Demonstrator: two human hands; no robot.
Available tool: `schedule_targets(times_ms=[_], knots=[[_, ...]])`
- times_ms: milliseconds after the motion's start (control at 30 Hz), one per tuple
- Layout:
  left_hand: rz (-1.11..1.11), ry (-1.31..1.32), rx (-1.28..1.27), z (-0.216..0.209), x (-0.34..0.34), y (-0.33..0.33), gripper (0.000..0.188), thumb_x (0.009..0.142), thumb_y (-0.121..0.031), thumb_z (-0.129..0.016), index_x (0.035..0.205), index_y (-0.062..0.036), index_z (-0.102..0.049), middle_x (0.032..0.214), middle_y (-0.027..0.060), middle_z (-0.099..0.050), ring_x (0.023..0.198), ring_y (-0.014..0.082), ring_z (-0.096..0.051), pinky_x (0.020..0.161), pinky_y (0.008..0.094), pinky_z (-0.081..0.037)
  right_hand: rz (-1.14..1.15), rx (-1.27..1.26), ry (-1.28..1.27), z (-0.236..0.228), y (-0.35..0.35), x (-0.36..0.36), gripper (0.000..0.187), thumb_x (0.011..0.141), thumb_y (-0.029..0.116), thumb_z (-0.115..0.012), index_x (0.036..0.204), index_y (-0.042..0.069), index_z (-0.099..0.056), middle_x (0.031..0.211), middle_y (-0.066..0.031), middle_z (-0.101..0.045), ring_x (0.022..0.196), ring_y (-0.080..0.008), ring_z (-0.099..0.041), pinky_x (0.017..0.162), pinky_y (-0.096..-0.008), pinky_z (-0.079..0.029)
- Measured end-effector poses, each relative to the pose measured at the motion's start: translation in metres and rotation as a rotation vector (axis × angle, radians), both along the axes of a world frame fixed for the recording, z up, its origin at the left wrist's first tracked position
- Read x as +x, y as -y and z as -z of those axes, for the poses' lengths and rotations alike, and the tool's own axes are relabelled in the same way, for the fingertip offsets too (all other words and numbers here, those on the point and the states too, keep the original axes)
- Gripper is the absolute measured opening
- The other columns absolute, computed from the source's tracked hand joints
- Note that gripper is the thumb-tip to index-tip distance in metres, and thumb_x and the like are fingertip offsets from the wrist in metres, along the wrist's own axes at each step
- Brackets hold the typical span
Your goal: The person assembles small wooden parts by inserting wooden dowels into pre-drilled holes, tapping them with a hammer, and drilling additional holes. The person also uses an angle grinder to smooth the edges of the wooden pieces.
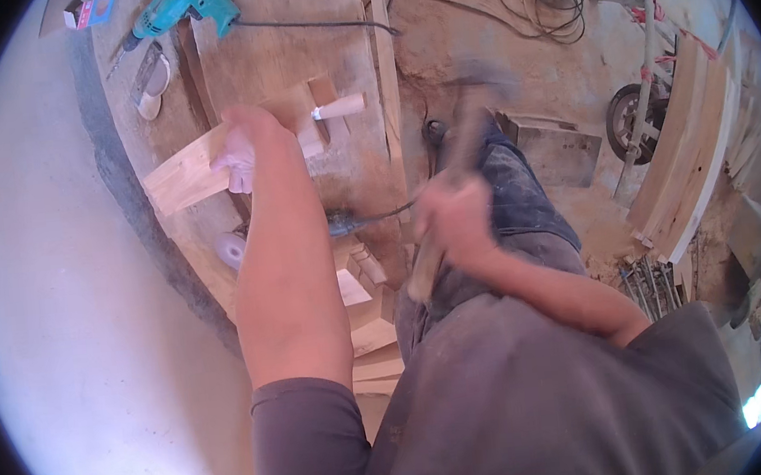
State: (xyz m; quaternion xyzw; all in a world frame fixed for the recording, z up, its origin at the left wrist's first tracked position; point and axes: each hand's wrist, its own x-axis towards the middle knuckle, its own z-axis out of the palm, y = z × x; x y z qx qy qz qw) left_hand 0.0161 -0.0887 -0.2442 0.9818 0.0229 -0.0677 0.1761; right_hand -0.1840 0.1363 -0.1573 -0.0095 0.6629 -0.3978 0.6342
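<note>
My left hand (pixel 240 156) grips a pale wooden board (pixel 185 176) lying on the workbench (pixel 292 55). At the board's right end is a squared wooden piece (pixel 323 98), and a light handle with a metal collar (pixel 342 107) sticks out to the right there; its kind is unclear. My right hand (pixel 456 217) is closed round the wooden handle of a hammer (pixel 462 151), held over my legs. The hammer's dark head, at the far end, is smeared by motion. My left forearm hides part of the bench.
A teal power drill (pixel 187 8) with a black cord lies at the far left, near a grey tool (pixel 152 81). Offcut wooden blocks (pixel 361 275) sit beside my left forearm. Coiled cable (pixel 559 5), a wheel (pixel 628 121) and long boards (pixel 685 147) are on the right.
</note>
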Motion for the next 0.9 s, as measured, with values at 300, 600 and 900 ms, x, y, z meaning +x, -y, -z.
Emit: schedule_targets(times_ms=[300, 600, 900], knots=[[-0.046, 0.024, 0.015, -0.020, 0.010, 0.008, 0.093, 0.085, -0.056, -0.069, 0.153, -0.0016, -0.036, 0.138, 0.0364, -0.040, 0.129, 0.0458, -0.046, 0.101, 0.0589, -0.044, -0.261, 0.022, 0.110, -0.012, 0.055, -0.029, 0.023, 0.080, 0.004, -0.070, 0.098, -0.003, -0.057, 0.071, -0.0085, -0.062, 0.049, -0.0169, -0.060, 0.046, -0.0339, -0.050], [0.794, -0.002, -0.249, -0.059, 0.035, -0.103, 0.073, 0.084, -0.018, -0.070, 0.149, -0.0013, -0.042, 0.164, 0.0308, -0.019, 0.152, 0.0455, -0.024, 0.122, 0.0580, -0.028, -0.086, 0.247, 0.017, 0.028, 0.106, -0.163, 0.017, 0.086, 0.008, -0.071, 0.087, 0.005, -0.054, 0.067, -0.0046, -0.055, 0.048, -0.0181, -0.055, 0.045, -0.0363, -0.049], [2.099, -0.041, 0.287, -0.099, 0.037, -0.033, 0.078, 0.068, -0.001, -0.076, 0.142, -0.0130, -0.054, 0.143, 0.0253, -0.048, 0.138, 0.0465, -0.042, 0.122, 0.0567, -0.028, -0.093, 0.377, -0.028, 0.059, 0.153, -0.247, 0.012, 0.090, 0.012, -0.066, 0.085, 0.006, -0.057, 0.068, -0.0041, -0.054, 0.049, -0.0179, -0.054, 0.046, -0.0360, -0.049]])
